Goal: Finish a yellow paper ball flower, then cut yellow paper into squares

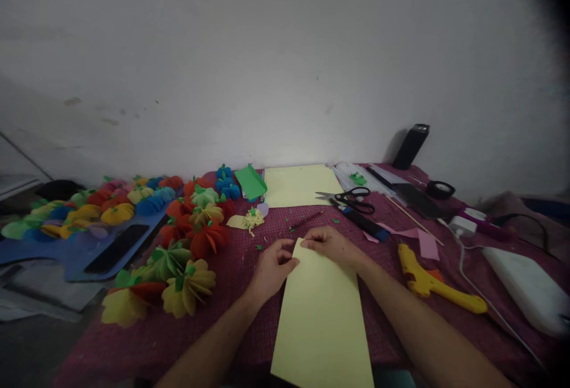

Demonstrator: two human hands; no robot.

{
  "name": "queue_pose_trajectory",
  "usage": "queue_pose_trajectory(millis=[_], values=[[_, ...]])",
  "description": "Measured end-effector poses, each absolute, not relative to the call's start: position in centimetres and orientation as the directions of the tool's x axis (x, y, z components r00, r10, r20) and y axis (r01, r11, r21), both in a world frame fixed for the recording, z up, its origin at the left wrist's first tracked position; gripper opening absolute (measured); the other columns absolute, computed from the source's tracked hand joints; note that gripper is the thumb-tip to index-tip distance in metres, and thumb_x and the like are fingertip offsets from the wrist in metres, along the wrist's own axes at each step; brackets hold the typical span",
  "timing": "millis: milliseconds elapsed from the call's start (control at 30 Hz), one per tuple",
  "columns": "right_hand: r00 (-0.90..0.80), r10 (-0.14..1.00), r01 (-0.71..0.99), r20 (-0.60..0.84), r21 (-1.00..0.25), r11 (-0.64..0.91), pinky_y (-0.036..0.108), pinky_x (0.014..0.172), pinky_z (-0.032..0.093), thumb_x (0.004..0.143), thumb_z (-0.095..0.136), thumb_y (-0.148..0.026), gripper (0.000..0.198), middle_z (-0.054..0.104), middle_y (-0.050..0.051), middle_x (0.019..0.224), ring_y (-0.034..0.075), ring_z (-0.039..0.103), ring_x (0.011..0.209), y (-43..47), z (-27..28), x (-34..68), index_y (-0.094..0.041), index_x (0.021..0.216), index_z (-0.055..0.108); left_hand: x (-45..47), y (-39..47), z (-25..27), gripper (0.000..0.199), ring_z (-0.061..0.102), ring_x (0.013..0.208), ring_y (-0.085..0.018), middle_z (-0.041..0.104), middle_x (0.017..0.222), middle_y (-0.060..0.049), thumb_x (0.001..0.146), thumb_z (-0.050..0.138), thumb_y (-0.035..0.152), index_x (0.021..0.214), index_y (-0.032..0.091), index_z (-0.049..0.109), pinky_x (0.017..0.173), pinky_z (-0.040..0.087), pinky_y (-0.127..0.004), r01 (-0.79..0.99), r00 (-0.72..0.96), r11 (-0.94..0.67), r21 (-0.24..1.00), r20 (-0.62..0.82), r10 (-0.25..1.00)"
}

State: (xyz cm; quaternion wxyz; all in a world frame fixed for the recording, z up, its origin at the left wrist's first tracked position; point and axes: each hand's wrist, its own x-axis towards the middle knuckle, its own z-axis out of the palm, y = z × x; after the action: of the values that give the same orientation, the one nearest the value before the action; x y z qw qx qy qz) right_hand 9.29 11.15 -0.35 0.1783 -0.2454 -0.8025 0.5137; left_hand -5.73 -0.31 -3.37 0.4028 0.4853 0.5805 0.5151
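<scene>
A pale yellow sheet of paper [323, 322] slants toward me over the near table edge. Its far end lies between my two hands. My left hand [272, 266] grips the sheet's left edge near the far corner, thumb on top and fingers curled at the side. At the far edge, my right hand [332, 244] pinches the paper, its fingertips bent over it. Beyond the hands, black-handled scissors [351, 198] lie open beside a blue and black cutter [366, 223]. More yellow sheets [303, 185] lie flat by the wall.
Several colourful paper pumpkins [189, 287] crowd the left side, near a dark phone [116, 249]. A yellow glue gun [439, 287], pink paper strips [427, 244], black tape [440, 189] and a white power bank [525, 287] with cable are at right. A black bottle [412, 146] stands behind.
</scene>
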Motion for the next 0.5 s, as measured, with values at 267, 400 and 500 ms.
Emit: queue_pose_trajectory(millis=[267, 400, 500], values=[[-0.814, 0.581, 0.201, 0.011, -0.932, 0.300, 0.020, 0.046, 0.032, 0.072, 0.056, -0.047, 0.033, 0.053, -0.002, 0.058, 0.008, 0.044, 0.050, 11.17, -0.25, 9.15, -0.014, 0.067, 0.060, -5.63, -0.15, -3.32, 0.039, 0.059, 0.060, -0.013, 0.064, 0.069, 0.000, 0.069, 0.061, 0.023, 0.106, 0.016, 0.049, 0.054, 0.042, -0.021, 0.139, -0.227, 0.005, 0.990, 0.027, 0.974], [-0.810, 0.586, 0.200, 0.015, -0.932, 0.301, 0.020, 0.045, 0.031, 0.072, 0.056, -0.048, 0.034, 0.050, -0.003, 0.056, 0.008, 0.042, 0.049, 11.17, -0.30, 9.10, -0.014, 0.064, 0.058, -5.57, -0.07, -3.38, 0.025, 0.060, 0.066, -0.014, 0.067, 0.078, -0.004, 0.072, 0.060, 0.031, 0.091, 0.015, 0.058, 0.057, 0.043, -0.022, 0.134, -0.220, 0.028, 0.991, 0.002, 0.975], [-0.808, 0.589, 0.205, 0.026, -0.924, 0.323, 0.019, 0.045, 0.031, 0.074, 0.054, -0.046, 0.034, 0.050, -0.003, 0.057, 0.008, 0.042, 0.050, 11.18, -0.21, 9.23, -0.014, 0.065, 0.057, -5.39, -0.18, -3.07, 0.021, 0.058, 0.060, -0.014, 0.066, 0.070, -0.003, 0.071, 0.059, 0.033, 0.074, 0.013, 0.062, 0.052, 0.041, -0.021, 0.130, -0.189, 0.062, 0.990, -0.037, 0.981]])
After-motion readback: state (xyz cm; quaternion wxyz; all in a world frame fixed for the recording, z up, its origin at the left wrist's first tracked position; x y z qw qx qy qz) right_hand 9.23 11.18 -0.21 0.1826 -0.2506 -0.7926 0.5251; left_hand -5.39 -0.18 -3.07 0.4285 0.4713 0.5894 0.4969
